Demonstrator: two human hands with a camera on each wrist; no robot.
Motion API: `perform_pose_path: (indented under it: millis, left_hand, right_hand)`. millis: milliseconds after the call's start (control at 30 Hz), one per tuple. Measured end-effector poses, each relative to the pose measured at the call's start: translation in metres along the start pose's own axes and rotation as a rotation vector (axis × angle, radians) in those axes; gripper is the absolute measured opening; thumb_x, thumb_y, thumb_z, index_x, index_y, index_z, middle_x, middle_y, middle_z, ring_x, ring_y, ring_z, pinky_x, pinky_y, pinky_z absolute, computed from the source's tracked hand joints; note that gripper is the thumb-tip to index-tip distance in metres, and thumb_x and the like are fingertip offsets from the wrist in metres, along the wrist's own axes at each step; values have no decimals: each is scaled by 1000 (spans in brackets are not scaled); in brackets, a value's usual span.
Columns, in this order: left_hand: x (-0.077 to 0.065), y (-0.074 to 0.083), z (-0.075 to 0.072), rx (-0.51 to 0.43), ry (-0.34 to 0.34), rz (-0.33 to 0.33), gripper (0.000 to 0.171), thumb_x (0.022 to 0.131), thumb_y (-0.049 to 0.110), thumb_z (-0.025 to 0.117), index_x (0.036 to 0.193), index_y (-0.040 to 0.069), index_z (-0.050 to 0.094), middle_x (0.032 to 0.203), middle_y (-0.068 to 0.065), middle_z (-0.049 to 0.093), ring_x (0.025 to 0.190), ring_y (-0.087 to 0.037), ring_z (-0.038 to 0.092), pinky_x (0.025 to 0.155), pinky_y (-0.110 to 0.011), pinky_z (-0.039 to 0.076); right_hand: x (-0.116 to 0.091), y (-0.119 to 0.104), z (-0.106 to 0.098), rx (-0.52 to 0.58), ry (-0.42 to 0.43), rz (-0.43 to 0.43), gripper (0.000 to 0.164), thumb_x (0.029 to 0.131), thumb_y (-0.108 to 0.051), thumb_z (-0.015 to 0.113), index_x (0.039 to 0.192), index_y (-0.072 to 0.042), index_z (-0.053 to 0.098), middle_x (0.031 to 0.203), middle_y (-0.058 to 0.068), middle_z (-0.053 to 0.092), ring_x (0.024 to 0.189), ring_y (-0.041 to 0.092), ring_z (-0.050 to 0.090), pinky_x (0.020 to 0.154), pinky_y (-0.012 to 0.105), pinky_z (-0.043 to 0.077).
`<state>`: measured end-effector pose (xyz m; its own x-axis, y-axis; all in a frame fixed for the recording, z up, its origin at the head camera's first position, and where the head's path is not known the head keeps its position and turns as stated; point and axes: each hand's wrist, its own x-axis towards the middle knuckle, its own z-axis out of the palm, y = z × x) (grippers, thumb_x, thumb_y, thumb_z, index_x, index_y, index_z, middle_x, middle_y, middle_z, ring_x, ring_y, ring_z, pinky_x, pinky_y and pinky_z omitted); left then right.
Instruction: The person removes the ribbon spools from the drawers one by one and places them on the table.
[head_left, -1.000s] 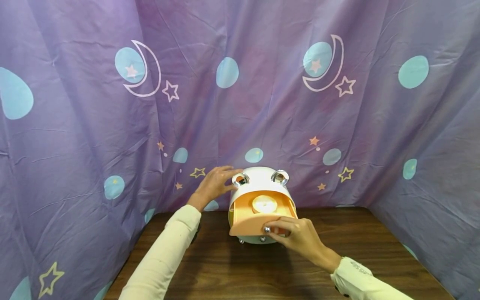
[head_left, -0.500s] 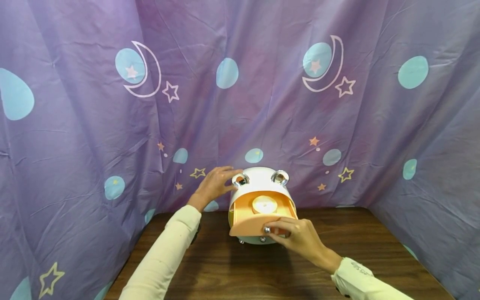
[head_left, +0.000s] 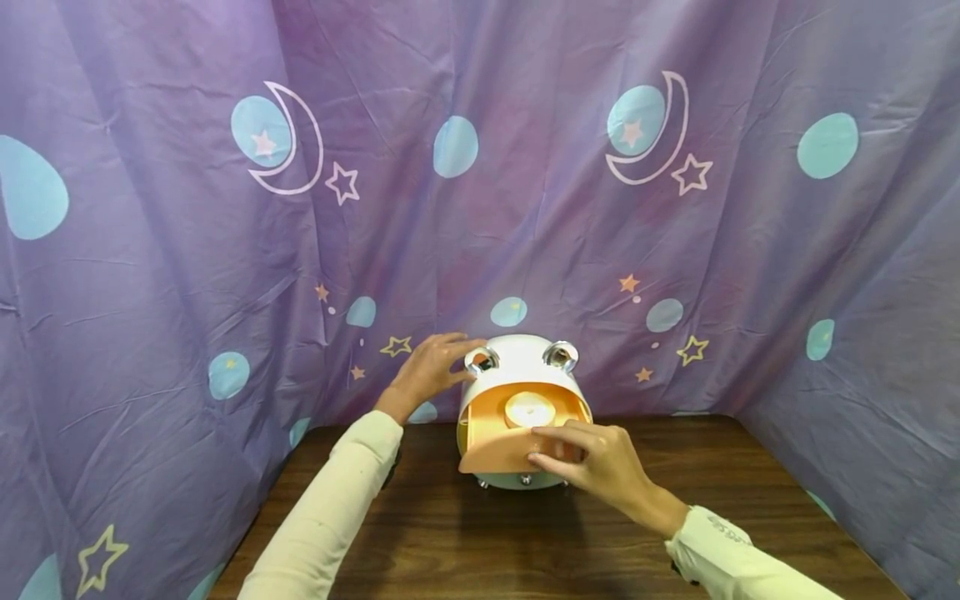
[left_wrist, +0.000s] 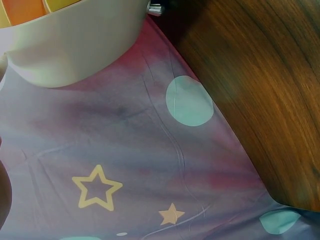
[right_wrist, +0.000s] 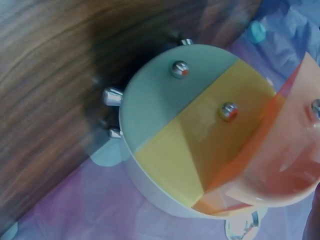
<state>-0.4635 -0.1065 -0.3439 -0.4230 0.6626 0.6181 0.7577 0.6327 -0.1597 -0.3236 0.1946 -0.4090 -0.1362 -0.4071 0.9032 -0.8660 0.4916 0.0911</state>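
A white drawer box (head_left: 517,354) with two silver ring-shaped eyes stands at the back of the table. Its top orange drawer (head_left: 491,452) is pulled out, and inside sits a round, brightly lit pale piece (head_left: 529,410). My left hand (head_left: 429,368) holds the box by its left eye, fingers above and thumb below. In front of the drawer is my right hand (head_left: 609,465), thumb and forefinger spread apart, forefinger at the front's upper edge. The right wrist view shows the orange front's silver knob (right_wrist: 316,107) with no fingers round it. Below are a yellow drawer (right_wrist: 185,145) and a green drawer (right_wrist: 160,102).
Short silver legs (right_wrist: 113,96) hold the box up on the dark wooden table (head_left: 450,542). A purple cloth (head_left: 525,225) with moons and stars hangs close behind the box and along both sides. The table's edge (left_wrist: 235,135) shows in the left wrist view.
My right thumb and forefinger have parted from their pinch on the orange drawer's knob, the forefinger rising to the front's upper edge. My left hand and the drawer have stayed in place.
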Motion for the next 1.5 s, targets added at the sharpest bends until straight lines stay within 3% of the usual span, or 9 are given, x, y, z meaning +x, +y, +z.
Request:
perform_pose_path:
  millis: [267, 567, 733, 1033, 1300, 1500]
  left_hand:
    - [-1, -1, 1, 8, 10, 14, 67, 84, 36, 87, 144, 20, 63, 130, -3, 73, 128, -29, 62, 110, -50, 50]
    - [-1, -2, 0, 17, 24, 32, 65, 84, 35, 87, 143, 19, 65, 129, -1, 73, 128, -28, 63, 110, -48, 51]
    - [-1, -2, 0, 14, 20, 18, 65, 84, 35, 87, 143, 19, 65, 130, -2, 72, 128, -28, 63, 110, -50, 50]
    - [0, -2, 1, 15, 24, 23, 65, 84, 37, 87, 143, 20, 65, 130, -1, 72, 127, -28, 63, 109, -49, 51]
    - [0, -2, 0, 7, 8, 6, 64, 85, 37, 86, 143, 20, 65, 131, -1, 72, 128, -27, 63, 110, -46, 50]
    - [-1, -3, 2, 2, 3, 6, 64, 86, 37, 85, 144, 20, 64, 132, -2, 72, 128, -27, 63, 110, -47, 50]
  right_hand:
    - [17, 9, -7, -34, 27, 39, 28, 86, -41, 85, 104, -20, 83, 69, -18, 61, 56, -5, 52, 46, 15, 45]
    - [28, 27, -8, -103, -45, 202, 29, 76, -36, 93, 101, -22, 85, 69, -16, 61, 56, 0, 53, 49, 17, 44]
    - [34, 37, -5, -123, -130, 335, 35, 76, -44, 92, 104, -24, 85, 69, -18, 62, 56, -2, 51, 49, 21, 44]
    - [37, 56, 2, -163, -366, 521, 50, 76, -66, 83, 110, -30, 84, 68, -23, 62, 56, 2, 54, 49, 27, 46]
    - [37, 66, 10, -216, -518, 530, 63, 72, -79, 77, 114, -33, 83, 54, -16, 48, 51, 10, 49, 44, 31, 42]
    - [42, 68, 13, -249, -586, 540, 67, 70, -84, 74, 109, -31, 83, 59, -8, 55, 54, 17, 54, 47, 37, 47]
